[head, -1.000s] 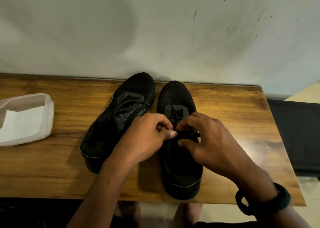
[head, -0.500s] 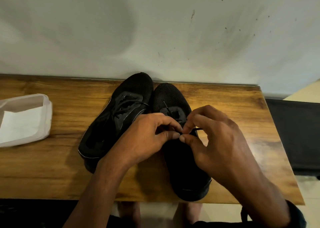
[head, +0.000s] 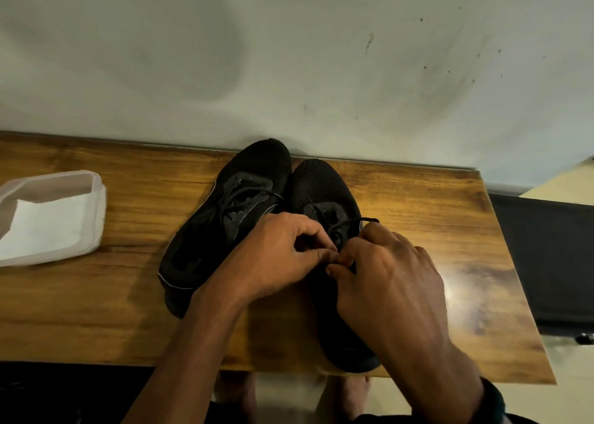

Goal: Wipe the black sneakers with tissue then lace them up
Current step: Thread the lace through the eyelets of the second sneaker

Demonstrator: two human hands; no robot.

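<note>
Both your left hand (head: 273, 256) and right hand (head: 385, 272) pinch the thin black lace (head: 366, 220) of the right-side black mesh sneaker (head: 321, 182), whose toe has swung leftward; lacing remains unfinished.

wall (head: 289, 53): pale, scuffed | table (head: 96, 311): glossy wood, against wall | floor (head: 572, 391): light

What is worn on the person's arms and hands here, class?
No sleeves show, and both arms are bare to the frame edge. The left hand has no ring or band in view. The right hand has no ring either, but a black band circles its wrist.
</note>
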